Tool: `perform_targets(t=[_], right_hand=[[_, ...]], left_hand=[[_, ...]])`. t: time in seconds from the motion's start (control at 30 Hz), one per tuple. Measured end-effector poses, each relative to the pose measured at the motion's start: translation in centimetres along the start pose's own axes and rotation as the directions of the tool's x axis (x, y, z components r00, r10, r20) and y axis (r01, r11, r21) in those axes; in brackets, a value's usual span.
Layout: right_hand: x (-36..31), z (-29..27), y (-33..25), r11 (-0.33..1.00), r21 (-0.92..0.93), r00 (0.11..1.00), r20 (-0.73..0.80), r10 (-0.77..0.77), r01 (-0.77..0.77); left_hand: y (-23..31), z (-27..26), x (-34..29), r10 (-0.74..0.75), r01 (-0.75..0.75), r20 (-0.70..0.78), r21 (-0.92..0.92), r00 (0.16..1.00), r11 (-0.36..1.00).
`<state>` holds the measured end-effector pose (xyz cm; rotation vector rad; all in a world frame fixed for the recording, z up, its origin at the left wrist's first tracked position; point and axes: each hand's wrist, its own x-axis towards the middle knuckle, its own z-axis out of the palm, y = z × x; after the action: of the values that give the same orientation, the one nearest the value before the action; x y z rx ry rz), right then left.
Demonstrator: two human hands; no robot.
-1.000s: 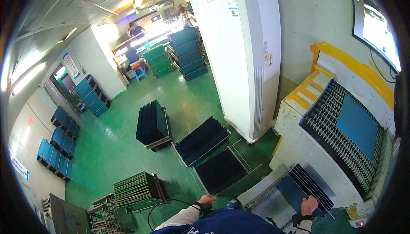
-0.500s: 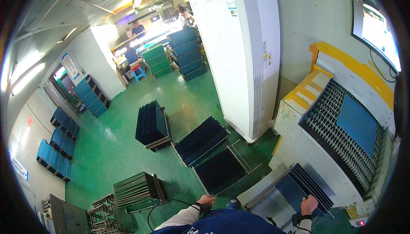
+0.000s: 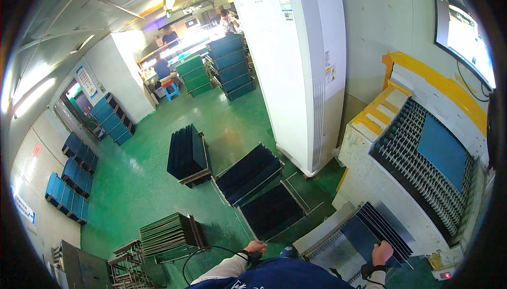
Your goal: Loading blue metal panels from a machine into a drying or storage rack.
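Right hand (image 3: 382,253) grips the near edge of the dark blue panels (image 3: 381,229) stacked slanted in the grey feeder tray (image 3: 338,227) at the bench. Left hand (image 3: 256,247) is curled near a black cable (image 3: 203,254); can't tell if it's pinching it. Risk as I see it: one-handed pull could fan or drop panels; cable loop may snag. Floor racks of panels (image 3: 272,210) crowd the left, roller conveyor (image 3: 422,167) ahead.

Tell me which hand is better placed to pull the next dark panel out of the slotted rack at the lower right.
Probably the right hand: it already rests on the edge of the dark panels standing in the slotted rack. The left hand is off to the side, near the black cable, away from the rack.
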<state>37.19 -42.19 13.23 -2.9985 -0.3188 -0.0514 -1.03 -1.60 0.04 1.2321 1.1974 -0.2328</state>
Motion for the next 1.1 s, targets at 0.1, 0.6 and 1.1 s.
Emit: perform_targets(t=[0.1, 0.6, 1.1], right_hand=[[-0.1, 0.2, 0.1, 1.000, -0.015, 1.000, -0.016, -0.007, 0.007], [0.1, 0.6, 0.3, 1.000, 0.001, 1.000, -0.005, 0.009, -0.009], [-0.1, 0.2, 0.1, 0.999, -0.006, 0.998, 0.040, 0.047, -0.046]], left_hand=[[0.0, 0.1, 0.3, -0.003, 0.003, -0.007, 0.018, 1.000, 1.000], [0.1, 0.0, 0.0, -0.009, 0.008, 0.036, 0.027, 0.999, 1.000], [0.8, 0.3, -1.3, -0.010, 0.009, 0.028, 0.043, 1.000, 0.999]])
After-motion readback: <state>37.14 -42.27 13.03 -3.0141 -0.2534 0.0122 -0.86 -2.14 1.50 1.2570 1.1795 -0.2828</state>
